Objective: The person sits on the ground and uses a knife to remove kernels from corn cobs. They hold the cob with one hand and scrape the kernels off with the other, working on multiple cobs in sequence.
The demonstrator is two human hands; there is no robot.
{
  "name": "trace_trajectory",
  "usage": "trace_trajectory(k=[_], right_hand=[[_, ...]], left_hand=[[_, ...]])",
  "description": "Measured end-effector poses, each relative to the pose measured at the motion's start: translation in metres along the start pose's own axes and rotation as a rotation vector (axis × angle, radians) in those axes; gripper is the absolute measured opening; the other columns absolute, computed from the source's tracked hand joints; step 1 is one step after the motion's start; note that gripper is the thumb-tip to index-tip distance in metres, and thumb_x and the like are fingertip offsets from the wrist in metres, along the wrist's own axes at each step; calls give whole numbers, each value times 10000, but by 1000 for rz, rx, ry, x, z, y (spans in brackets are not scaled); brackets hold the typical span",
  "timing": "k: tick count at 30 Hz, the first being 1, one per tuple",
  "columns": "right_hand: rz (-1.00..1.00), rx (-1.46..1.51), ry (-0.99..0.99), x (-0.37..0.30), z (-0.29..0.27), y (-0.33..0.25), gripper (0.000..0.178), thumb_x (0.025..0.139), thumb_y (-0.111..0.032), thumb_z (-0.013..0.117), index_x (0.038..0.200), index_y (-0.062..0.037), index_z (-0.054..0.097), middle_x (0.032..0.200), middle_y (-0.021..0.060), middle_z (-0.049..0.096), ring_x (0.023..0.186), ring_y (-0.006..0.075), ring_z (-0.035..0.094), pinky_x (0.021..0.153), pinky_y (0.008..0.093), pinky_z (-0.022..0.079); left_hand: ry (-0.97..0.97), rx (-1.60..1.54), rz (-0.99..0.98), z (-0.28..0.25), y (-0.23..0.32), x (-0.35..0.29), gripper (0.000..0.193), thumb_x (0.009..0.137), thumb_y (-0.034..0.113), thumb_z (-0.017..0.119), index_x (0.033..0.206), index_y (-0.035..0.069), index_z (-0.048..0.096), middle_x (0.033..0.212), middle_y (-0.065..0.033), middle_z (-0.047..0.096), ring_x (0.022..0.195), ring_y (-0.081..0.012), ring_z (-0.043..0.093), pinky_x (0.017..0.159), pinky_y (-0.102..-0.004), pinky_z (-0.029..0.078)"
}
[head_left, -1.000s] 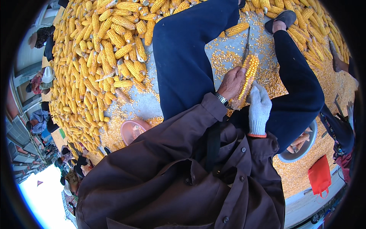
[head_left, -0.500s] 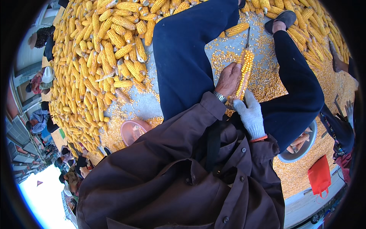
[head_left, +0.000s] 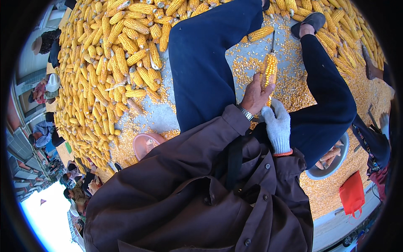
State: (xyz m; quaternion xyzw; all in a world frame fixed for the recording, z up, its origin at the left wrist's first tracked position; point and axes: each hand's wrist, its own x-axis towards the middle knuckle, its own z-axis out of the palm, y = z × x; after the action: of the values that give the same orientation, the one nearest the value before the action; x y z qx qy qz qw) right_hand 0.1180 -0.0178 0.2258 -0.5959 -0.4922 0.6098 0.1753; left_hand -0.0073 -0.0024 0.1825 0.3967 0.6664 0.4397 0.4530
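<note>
A yellow corn cob points away from me between my knees, some of its rows stripped of kernels. My bare left hand, with a metal watch at the wrist, is closed round its lower half, the thumb lying across it. My right hand, in a pale knitted glove with an orange cuff, has its fingers curled at the cob's near end. From beyond the far end of the cob juts a thin dark metal rod; whatever it joins lower down is hidden behind the cob and hands.
A big heap of corn cobs spreads ahead and left. Loose kernels cover the ground between my legs. A pink basin stands left, a grey basin with bare cobs right, near a red bag. Other people sit at both sides.
The cob has been turned and stands more upright. My left hand has shifted, its thumb now across the cob. My gloved right hand has moved slightly to the right.
</note>
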Motion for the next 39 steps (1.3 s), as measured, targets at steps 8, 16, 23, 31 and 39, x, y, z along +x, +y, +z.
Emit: trace_trajectory(k=[8, 16, 23, 31, 39], right_hand=[[-102, -49, 212, 9, -6, -2, 436, 890, -234, 629, 1232, 27, 560, 1091, 135, 640, 972, 156, 600, 829, 284, 486], [-163, 896, 348, 62, -17, -2, 423, 949, -344, 559, 1165, 20, 546, 972, 110, 618, 840, 217, 608, 739, 341, 514], [-133, 1044, 320, 62, -24, -18, 397, 972, -384, 483, 942, 8, 533, 764, 114, 539, 670, 233, 550, 663, 396, 522], [-173, 1049, 289, 58, -23, -20, 397, 980, -379, 458, 905, 5, 522, 733, 107, 513, 631, 223, 513, 653, 402, 515], [-126, 857, 352, 56, -11, -18, 449, 985, -420, 435, 965, 20, 522, 765, 130, 565, 632, 240, 570, 705, 414, 546]], left_hand=[[-55, 141, 15, 1, 7, -4, 394, 946, 250, 488, 1164, -74, 433, 887, -293, 604, 842, -439, 590, 757, -489, 456], [-361, 82, 121, 6, 22, -18, 414, 961, 291, 493, 1129, -86, 458, 870, -291, 604, 824, -408, 623, 698, -447, 491], [-377, 88, 259, 7, 18, -23, 385, 975, 301, 467, 1074, -70, 486, 806, -272, 611, 746, -416, 624, 653, -454, 480], [-376, 39, 181, 3, 18, -23, 443, 973, 351, 473, 1110, -67, 527, 802, -251, 621, 754, -348, 658, 642, -398, 477], [-362, 132, 164, 9, 13, -21, 467, 948, 396, 517, 1018, -64, 543, 730, -224, 611, 683, -343, 643, 616, -399, 467]])
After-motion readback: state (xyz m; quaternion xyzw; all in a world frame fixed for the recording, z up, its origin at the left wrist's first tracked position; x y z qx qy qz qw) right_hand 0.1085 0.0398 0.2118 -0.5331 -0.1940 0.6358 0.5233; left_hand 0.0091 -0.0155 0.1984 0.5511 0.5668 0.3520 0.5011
